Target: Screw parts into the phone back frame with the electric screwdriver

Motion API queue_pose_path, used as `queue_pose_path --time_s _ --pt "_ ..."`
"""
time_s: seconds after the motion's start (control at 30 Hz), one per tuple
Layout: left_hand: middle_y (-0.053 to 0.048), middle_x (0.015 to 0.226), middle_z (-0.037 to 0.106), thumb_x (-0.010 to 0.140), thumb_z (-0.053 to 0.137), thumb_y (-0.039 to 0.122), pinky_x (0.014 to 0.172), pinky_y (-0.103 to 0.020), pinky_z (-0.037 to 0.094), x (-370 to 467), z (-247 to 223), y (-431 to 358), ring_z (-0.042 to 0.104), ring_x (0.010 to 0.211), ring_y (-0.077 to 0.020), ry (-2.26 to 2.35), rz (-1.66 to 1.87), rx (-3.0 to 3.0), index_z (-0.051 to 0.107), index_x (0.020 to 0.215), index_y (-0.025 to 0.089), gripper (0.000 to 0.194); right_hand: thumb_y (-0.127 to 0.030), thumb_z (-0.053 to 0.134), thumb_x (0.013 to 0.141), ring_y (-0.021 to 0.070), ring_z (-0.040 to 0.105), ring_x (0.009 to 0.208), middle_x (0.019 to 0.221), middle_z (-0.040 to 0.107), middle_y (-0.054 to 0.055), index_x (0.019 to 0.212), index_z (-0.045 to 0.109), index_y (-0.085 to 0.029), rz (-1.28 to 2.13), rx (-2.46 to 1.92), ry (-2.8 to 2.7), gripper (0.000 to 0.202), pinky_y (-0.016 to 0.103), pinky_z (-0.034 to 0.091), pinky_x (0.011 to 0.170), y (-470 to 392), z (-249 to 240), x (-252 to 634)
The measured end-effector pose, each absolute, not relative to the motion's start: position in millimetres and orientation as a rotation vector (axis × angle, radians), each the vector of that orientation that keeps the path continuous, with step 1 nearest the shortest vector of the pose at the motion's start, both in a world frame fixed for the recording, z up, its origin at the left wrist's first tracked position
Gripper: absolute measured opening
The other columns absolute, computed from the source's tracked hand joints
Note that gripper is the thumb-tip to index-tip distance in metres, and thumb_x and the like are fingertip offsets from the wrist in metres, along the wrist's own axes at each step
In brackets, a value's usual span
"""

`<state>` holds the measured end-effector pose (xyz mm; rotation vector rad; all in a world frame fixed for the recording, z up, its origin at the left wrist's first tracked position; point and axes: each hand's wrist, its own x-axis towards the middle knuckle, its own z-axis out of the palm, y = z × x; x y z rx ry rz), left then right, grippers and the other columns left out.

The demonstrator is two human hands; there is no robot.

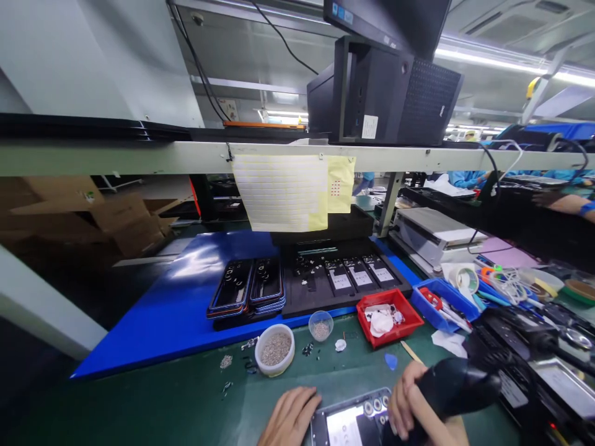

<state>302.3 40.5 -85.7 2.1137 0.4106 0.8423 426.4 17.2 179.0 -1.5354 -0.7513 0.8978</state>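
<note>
An opened phone [344, 427] lies on the green mat at the bottom edge of the view, with a white label and round camera rings showing; its lower part is cut off. My left hand [290, 416] rests at its left side, fingers stretched out and lying by the phone's corner. The fingers of my right hand [403, 402] wrap round a black electric screwdriver [458, 387], which leans right above the phone; its tip is hidden. Beyond my left hand stand a white tub [275, 350] of tiny screws and a smaller clear cup [320, 326], also with screws.
A red bin [390, 316] holds scraps, with a blue bin [445, 305] beside it. Behind are stacked phone frames [231, 286] and a black tray [302, 300] with several phones. Black equipment [509, 371] crowds the right. A shelf [279, 150] with a computer [385, 93] crosses above.
</note>
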Motion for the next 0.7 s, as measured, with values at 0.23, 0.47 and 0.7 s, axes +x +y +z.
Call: queue_pose_path --time_s 0.23,0.47,0.7 --pt "-0.017 0.145 0.045 0.074 0.061 0.069 0.103 -0.052 0.046 302.0 -84.0 40.0 0.046 0.130 -0.0370 0.406 0.745 2.067 0.052 0.127 0.022 0.071 -0.042 0.067 0.088 0.0106 0.046 0.044 0.051 0.051 -0.007 0.078 0.049 -0.022 0.706 -1.655 -0.847 0.029 0.024 0.035 0.048 41.8 124.5 400.6" --pt "-0.021 0.143 0.045 0.081 0.064 0.056 0.101 -0.056 0.046 303.9 -78.9 42.7 0.044 0.130 -0.0394 0.399 0.689 2.055 0.054 0.125 0.019 0.059 -0.046 0.064 0.088 0.0112 0.047 0.048 0.054 0.049 -0.007 0.083 0.047 -0.022 0.719 -1.845 -0.984 0.029 0.023 0.039 0.051 56.1 89.6 392.8" --pt "-0.019 0.142 0.045 0.085 0.065 0.029 0.106 -0.047 0.044 300.2 -55.2 52.9 0.042 0.130 -0.0354 0.435 0.475 2.169 0.060 0.116 0.017 0.033 -0.045 0.064 0.088 0.0107 0.045 0.046 0.053 0.049 -0.007 0.082 0.048 -0.021 0.705 -1.902 -1.009 0.029 0.022 0.039 0.049 57.7 79.7 393.5"
